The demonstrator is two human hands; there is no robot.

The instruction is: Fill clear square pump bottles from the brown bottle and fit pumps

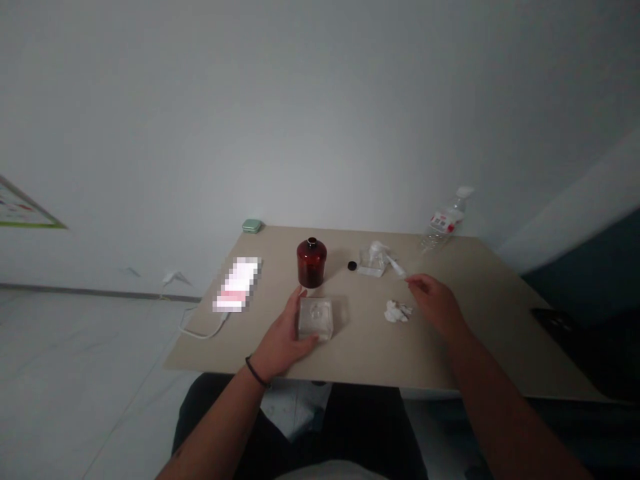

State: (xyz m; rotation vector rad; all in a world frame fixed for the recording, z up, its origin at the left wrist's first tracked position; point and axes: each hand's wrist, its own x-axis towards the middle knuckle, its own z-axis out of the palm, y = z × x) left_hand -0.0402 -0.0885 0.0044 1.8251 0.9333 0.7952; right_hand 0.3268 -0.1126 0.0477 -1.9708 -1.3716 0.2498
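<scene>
My left hand (283, 343) is wrapped round the left and near sides of a clear square glass container (316, 319) at the front of the table. A round shape shows in the middle of its top. My right hand (433, 300) pinches the near end of a slim white tube-like piece (397, 267), which slants up and left. Its far end reaches a second clear square container (373, 261) with something whitish on top. Behind my left hand stands a dark red-brown bottle (311, 264) with an uncapped neck. Crumpled white tissue (398, 311) lies left of my right hand.
A small black cap (352, 266) lies between the bottle and the far container. At the back right a clear plastic water bottle (444, 221) stands tilted in view. A lit phone (237, 285) with a white cable (205, 335) lies left. A green case (251, 226) sits at the back-left corner.
</scene>
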